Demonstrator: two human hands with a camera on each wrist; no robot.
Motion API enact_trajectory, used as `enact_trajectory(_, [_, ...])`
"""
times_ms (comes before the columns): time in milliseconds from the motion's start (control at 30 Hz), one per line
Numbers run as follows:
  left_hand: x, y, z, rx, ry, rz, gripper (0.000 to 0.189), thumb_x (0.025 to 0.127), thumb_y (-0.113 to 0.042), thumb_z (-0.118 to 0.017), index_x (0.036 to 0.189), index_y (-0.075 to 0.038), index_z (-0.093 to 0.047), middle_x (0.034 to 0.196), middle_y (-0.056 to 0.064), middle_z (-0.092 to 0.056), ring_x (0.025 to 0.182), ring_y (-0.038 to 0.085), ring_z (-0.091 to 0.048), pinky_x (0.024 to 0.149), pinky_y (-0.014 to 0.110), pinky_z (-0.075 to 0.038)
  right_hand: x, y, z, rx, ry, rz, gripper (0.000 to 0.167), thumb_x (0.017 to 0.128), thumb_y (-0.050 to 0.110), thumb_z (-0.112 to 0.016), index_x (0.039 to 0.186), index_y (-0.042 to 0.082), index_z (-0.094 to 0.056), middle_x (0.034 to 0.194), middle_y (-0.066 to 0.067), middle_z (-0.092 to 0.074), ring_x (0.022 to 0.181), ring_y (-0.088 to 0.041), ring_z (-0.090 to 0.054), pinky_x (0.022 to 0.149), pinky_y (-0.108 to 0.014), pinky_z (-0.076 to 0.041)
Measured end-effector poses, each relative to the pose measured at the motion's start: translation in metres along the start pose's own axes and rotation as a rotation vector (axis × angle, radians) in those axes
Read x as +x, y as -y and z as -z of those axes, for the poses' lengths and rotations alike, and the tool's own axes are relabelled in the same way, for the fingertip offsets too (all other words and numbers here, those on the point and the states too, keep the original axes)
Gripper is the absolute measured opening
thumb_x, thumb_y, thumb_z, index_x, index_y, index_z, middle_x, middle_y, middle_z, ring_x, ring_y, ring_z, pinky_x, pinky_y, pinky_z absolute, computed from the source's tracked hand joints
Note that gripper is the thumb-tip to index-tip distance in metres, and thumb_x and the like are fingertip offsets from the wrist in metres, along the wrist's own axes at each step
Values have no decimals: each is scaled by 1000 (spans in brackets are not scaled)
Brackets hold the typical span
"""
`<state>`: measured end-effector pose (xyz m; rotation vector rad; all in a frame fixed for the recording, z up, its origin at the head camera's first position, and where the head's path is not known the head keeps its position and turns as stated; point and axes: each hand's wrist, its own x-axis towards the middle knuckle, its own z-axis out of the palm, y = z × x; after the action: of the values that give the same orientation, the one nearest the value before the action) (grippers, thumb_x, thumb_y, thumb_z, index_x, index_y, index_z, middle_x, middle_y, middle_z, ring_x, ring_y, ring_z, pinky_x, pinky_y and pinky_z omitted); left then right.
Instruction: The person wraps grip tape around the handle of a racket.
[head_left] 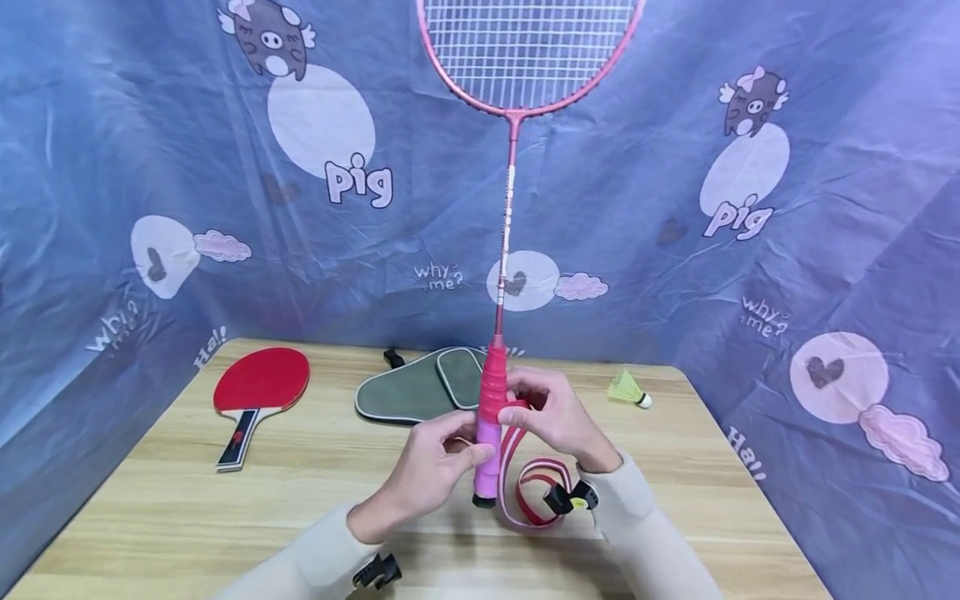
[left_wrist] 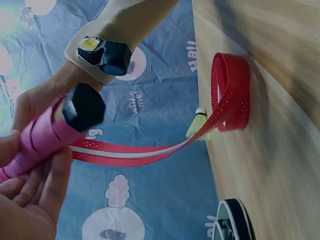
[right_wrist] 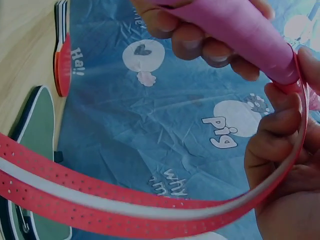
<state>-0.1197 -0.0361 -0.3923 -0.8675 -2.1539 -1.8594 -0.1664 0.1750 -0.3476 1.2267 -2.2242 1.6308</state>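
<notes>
Badminton racket [head_left: 505, 250], head up.
Left hand [head_left: 427, 462] grips its pink handle [head_left: 488, 433]; right hand [head_left: 551, 417] pinches red tape [right_wrist: 120, 207] against it.

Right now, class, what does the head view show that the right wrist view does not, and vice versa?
Only the head view shows the racket's strings and the yellow shuttlecock. Only the right wrist view shows the small holes dotting the red tape. Both show that tape, the pink handle, the left hand, the right hand, the green case and the red bat.
</notes>
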Motion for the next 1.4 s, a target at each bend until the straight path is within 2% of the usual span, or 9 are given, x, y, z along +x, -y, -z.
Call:
enact_trajectory(233, [-3, 5, 4, -26, 77, -129, 24, 100, -9, -62, 123, -5, -66, 109, 12, -68, 97, 9, -66, 82, 27, -61, 1, 0, 1, 113, 57, -35, 36, 94, 16, -73, 115, -12, -63, 99, 15, -71, 82, -2, -63, 68, -21, -55])
enact_trajectory(467, [-2, 5, 5, -35, 149, -170, 26, 102, -5, -54, 127, -3, -63, 116, 14, -64, 104, 7, -62, 87, 28, -60, 1, -1, 1, 189, 107, -66, 50, 96, 26, -71, 120, -17, -63, 115, 12, -74, 95, -3, -69, 76, -23, -59])
enact_trajectory(533, [-1, 4, 5, 5, 118, -160, 26, 102, -7, -56, 127, -4, -64, 117, 12, -65, 101, 6, -61, 85, 27, -59, 1, -2, 1, 176, 77, -48, 46, 95, 24, -72, 114, -17, -65, 108, 11, -74, 89, -2, -68, 71, -22, -58])
enact_trajectory(633, [1, 0, 4, 105, 10, -96, 25, 98, -11, -66, 122, -7, -68, 109, 5, -66, 92, 6, -61, 77, 23, -58, 3, -2, -1, 73, 6, -37, 28, 92, 13, -75, 107, -10, -71, 96, 8, -71, 77, -1, -60, 61, -19, -53])
enact_trajectory(733, [2, -5, 1, 203, -99, -36, 27, 87, -13, -78, 113, -11, -72, 95, -2, -63, 80, 5, -59, 68, 21, -57, 4, -3, -4, -60, -45, -28, 17, 86, 3, -77, 102, 0, -76, 84, 1, -65, 69, -1, -52, 53, -19, -45])
enact_trajectory(833, [2, -6, -1, 254, -144, -10, 34, 79, -16, -87, 108, -14, -72, 88, -6, -60, 73, 5, -59, 64, 21, -57, 6, -4, -8, -144, -76, -3, 16, 84, -1, -78, 99, 4, -77, 77, -6, -61, 65, -2, -48, 49, -19, -42])
enact_trajectory(1100, [4, -6, -1, 253, -180, -28, 37, 74, -16, -91, 107, -14, -73, 86, -5, -64, 72, 0, -62, 64, 20, -58, 9, -2, -11, -152, -104, -12, 17, 83, -1, -79, 99, 3, -76, 77, -6, -60, 65, -2, -48, 51, -19, -43])
enact_trajectory(1233, [4, -7, 1, 215, -158, -30, 33, 76, -12, -88, 106, -13, -74, 88, -3, -66, 75, 1, -64, 66, 21, -60, 9, -1, -10, -92, -67, -50, 18, 85, -1, -77, 102, 0, -75, 76, -6, -57, 65, -1, -47, 52, -18, -41])
enact_trajectory(1400, [2, -6, 3, 163, -102, -50, 29, 83, -10, -83, 110, -13, -74, 92, -1, -68, 81, 4, -65, 72, 24, -61, 6, 0, -6, -23, -9, -84, 22, 89, 0, -74, 110, -4, -73, 88, -9, -66, 72, -2, -55, 58, -20, -50])
